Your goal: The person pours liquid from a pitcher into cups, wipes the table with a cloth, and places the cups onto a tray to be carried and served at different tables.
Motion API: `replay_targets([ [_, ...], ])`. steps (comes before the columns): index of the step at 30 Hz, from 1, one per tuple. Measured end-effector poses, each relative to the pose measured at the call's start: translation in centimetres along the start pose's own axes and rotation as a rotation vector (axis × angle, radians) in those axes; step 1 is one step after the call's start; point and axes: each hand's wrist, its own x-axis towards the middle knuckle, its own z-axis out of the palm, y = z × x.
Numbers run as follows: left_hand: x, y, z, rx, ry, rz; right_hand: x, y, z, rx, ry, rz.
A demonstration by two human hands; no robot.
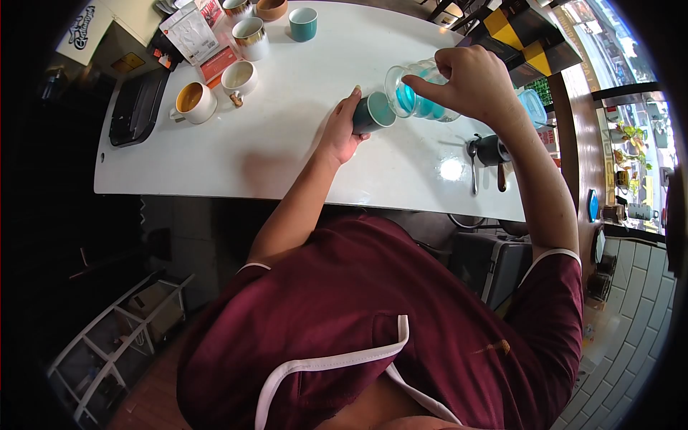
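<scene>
The pour is looking like it's only getting going. The right hand (469,82) is tipping a glass jar (423,97) of blue liquid toward a teal cup (374,115), right of centre in the upper part of the frame, just above the white bench (287,158). The two rims are nearly touching.

The right hand's fingers are wrapping closed around the jar. The left hand (342,132) is curling its fingers round the cup and tilting it. Plenty of blue is sitting in the jar and I can't see into the cup, so I'm guessing most of the filling is left.

Counting:
- seven cups: this one plus six at upper left, including a second teal cup (303,24) and an orange-filled mug (193,102)
- one jar
- one dark jug (491,150)
- one spoon (473,168)
</scene>
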Motion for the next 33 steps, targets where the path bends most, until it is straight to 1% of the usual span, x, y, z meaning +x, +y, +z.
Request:
replay_targets([
  [8, 0.0, 0.1, 0.1, -0.006, 0.0, 0.001, 0.1, 0.0, 0.0, -0.018, 0.015, -0.012],
  [32, 0.7, 0.0, 0.1, -0.042, -0.013, -0.036, 0.6, -0.3, 0.1, -0.065, -0.046, -0.001],
  [33, 0.6, 0.0, 0.1, -0.044, -0.01, -0.039, 0.6, 0.0, 0.7, -0.046, 0.023, -0.037],
])
